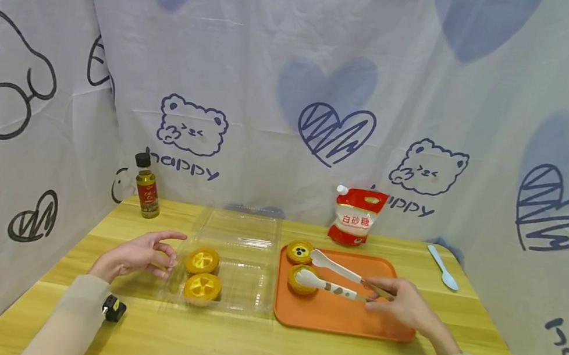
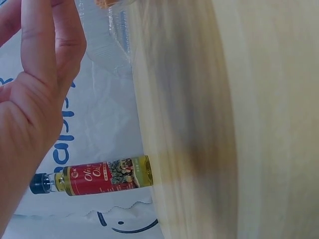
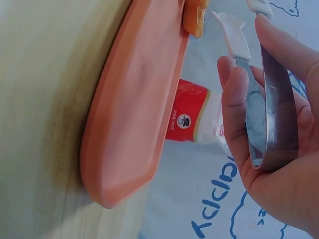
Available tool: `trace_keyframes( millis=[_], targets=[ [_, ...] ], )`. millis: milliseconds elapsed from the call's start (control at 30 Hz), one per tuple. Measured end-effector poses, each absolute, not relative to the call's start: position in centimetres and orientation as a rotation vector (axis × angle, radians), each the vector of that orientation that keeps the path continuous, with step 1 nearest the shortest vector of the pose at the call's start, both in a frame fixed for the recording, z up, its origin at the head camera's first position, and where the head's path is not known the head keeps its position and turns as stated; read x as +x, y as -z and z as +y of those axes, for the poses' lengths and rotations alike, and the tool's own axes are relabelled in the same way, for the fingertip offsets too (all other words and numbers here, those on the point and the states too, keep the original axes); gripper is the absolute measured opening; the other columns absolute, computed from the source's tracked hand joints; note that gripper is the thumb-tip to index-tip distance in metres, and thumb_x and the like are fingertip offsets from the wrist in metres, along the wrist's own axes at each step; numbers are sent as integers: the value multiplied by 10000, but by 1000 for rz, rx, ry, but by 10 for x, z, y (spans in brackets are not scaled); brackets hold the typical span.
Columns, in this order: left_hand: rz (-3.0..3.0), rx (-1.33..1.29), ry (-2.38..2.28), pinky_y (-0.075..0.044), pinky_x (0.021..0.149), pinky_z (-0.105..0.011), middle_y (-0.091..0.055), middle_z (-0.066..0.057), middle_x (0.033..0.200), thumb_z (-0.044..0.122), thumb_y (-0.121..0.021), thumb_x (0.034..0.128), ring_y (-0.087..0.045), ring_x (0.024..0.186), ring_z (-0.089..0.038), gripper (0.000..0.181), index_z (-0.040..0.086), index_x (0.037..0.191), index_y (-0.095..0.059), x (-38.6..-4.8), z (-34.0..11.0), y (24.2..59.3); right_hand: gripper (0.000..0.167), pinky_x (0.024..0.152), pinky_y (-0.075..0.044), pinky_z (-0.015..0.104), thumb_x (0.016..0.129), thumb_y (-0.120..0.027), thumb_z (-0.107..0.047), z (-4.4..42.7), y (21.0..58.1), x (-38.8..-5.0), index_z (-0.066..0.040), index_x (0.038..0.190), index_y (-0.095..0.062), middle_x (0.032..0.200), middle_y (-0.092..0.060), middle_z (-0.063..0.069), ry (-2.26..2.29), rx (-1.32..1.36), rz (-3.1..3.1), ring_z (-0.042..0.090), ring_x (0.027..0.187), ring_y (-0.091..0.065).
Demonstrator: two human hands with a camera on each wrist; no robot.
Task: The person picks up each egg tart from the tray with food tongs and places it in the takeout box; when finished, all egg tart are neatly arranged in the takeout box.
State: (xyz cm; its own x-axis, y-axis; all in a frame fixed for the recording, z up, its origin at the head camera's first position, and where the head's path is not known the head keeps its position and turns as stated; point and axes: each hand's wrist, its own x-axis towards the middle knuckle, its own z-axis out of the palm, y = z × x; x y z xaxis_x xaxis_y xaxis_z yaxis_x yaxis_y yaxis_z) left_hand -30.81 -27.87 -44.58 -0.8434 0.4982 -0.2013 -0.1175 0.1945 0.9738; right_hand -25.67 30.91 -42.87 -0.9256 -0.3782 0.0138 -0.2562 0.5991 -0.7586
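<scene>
My right hand [image 1: 399,305] grips metal tongs with white tips [image 1: 337,289], as the right wrist view also shows. The parted tips reach over the left part of an orange tray [image 1: 347,319]. One tip overlaps an egg tart [image 1: 298,286] there; behind it lies a tart with dark dots [image 1: 299,252]. Whether the tips touch either tart I cannot tell. Two more tarts [image 1: 203,261] sit at the left side of an open clear plastic box [image 1: 247,290]. Beside that box my left hand [image 1: 144,256] hovers with loosely bent fingers and nothing in them.
An olive oil bottle [image 1: 148,190] stands at the back left. Behind the tray is a red and white sugar pouch [image 1: 356,218]. A pale blue spoon [image 1: 444,268] lies at the right of the wooden table [image 1: 243,351]. Printed cloth [image 1: 255,156] hangs behind and along the sides.
</scene>
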Motion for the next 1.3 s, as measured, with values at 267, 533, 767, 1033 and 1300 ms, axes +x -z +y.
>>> trace_keyframes(
  millis=[267, 533, 767, 1033, 1300],
  targets=[
    [1989, 353, -1696, -618, 753, -404, -587, -75, 944, -47, -630, 884, -649, 796, -202, 797, 1, 1531, -167, -308, -279, 446, 571, 1005, -491, 498, 846, -766, -227, 310, 432, -259, -17, 1344, -581, 1313, -618, 191, 1182, -563, 2654, 328, 1156, -618],
    [1994, 363, -1693, -618, 754, -403, -583, -79, 947, -40, -635, 886, -651, 801, -204, 791, 3, 1528, -176, -308, -279, 447, 548, 884, -566, 331, 841, -769, -169, 308, 438, -263, -1, 1331, -588, 1284, -628, 214, 1156, -585, 2645, 213, 968, -678],
    [1986, 370, -1697, -618, 758, -409, -586, -77, 946, -28, -641, 892, -651, 804, -206, 790, 7, 1530, -176, -309, -280, 448, 526, 854, -575, 277, 858, -747, -125, 308, 442, -264, 7, 1337, -578, 1291, -617, 232, 1157, -592, 2638, 227, 963, -688],
    [1977, 358, -1699, -618, 759, -399, -583, -85, 953, -32, -647, 883, -651, 808, -208, 814, -5, 1531, -154, -308, -281, 447, 508, 886, -572, 329, 851, -758, -171, 304, 444, -263, -44, 1320, -611, 1293, -630, 192, 1107, -562, 2677, 212, 1007, -668],
    [1984, 364, -1694, -618, 758, -400, -583, -84, 954, -25, -650, 884, -654, 806, -207, 809, 2, 1531, -164, -309, -280, 447, 464, 885, -570, 348, 859, -750, -187, 304, 445, -263, -85, 1298, -638, 1280, -647, 158, 1096, -547, 2711, 232, 1050, -647]
  ],
)
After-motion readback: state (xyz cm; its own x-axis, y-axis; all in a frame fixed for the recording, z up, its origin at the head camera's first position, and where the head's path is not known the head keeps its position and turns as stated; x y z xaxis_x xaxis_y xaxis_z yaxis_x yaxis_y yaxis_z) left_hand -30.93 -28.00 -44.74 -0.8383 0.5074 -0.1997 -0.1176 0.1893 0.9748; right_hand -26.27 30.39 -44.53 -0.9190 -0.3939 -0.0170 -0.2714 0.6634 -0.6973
